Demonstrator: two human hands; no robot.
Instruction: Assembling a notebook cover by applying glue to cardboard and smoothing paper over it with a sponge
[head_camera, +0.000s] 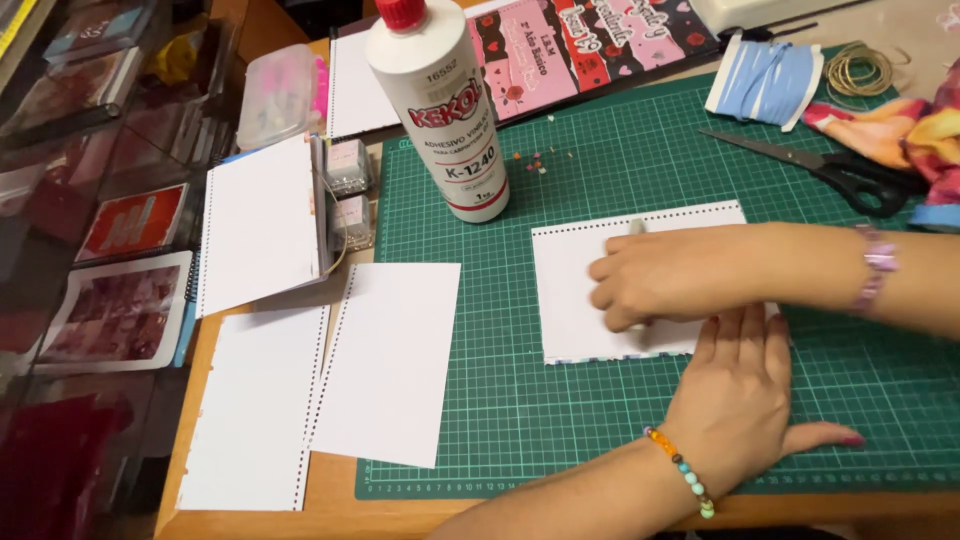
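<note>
Right now a white sheet (580, 290) with little holes along its top edge lies flat on the green cutting mat (620, 170). Both hands rest on this sheet. The right hand (655, 280) comes in from the right side and lies across the middle of the paper. Its fingers are curled close together, and a thin pale tool (637, 228) pokes out just above them. How tightly they grip it cannot be told. The left hand (740, 385) lies flat with its fingers straight and close together, and the thumb sticks out to the side. Its fingertips press on the bottom right edge of the sheet, just under the right hand.

A big white glue bottle (440, 100) with a red cap stands on the mat, up and to the left of the sheet. Black scissors (830, 170) lie near the top right. More white sheets (385, 360) lie to the left, partly off the mat.
</note>
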